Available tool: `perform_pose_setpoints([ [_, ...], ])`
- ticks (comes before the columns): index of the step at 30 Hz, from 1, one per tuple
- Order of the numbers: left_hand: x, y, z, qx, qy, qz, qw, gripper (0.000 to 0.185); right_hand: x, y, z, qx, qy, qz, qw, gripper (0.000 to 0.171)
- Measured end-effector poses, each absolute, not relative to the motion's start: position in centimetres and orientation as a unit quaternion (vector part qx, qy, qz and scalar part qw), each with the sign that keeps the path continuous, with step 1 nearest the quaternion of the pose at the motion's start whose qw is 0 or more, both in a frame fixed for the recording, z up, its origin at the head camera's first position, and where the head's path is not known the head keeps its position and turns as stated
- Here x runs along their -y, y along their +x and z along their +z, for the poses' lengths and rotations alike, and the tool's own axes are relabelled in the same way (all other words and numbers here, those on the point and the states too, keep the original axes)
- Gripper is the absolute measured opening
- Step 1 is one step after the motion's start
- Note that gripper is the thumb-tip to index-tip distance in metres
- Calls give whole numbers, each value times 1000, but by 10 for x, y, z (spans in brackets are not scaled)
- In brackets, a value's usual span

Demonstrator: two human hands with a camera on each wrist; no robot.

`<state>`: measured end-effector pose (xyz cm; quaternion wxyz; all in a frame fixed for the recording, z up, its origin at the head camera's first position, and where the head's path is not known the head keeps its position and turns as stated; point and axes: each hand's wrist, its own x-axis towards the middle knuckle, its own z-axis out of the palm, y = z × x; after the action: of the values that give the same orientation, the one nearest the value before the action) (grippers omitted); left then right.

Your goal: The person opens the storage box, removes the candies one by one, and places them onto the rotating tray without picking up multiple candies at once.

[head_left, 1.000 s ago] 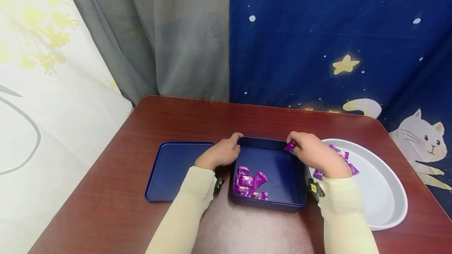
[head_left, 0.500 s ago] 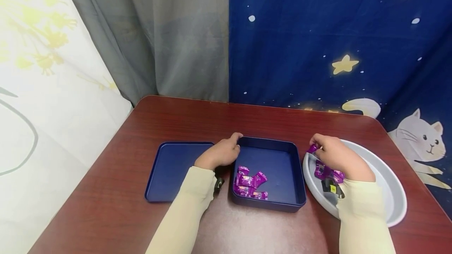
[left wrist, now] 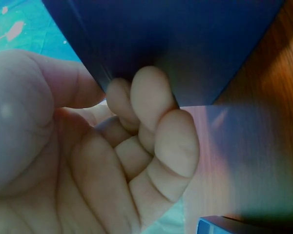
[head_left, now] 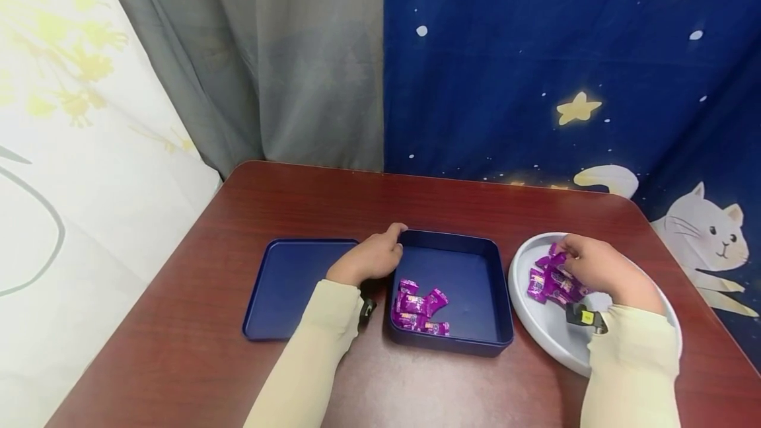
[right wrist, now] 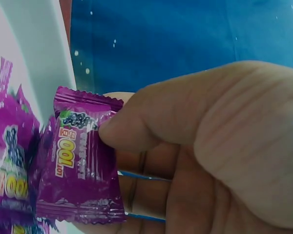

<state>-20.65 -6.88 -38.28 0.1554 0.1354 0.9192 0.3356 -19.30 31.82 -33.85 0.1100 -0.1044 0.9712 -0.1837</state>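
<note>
Left hand [head_left: 370,260]: you are gripping the blue box [head_left: 458,269] at its rim.
Right hand [head_left: 600,269]: you are pinching a purple candy [right wrist: 80,165] over the white plate [head_left: 549,332].

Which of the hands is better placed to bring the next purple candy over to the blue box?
Right. The right hand already pinches a candy over the white plate, while the left hand grips the blue box rim.
</note>
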Motion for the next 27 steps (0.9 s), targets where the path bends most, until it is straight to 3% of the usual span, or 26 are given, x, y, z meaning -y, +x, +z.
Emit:
perform_pose_setpoints([
  [27, 70, -206, -382, -917, 136, 339, 160, 47, -328, -197, -351, -966, -81, -193, 155, 29],
])
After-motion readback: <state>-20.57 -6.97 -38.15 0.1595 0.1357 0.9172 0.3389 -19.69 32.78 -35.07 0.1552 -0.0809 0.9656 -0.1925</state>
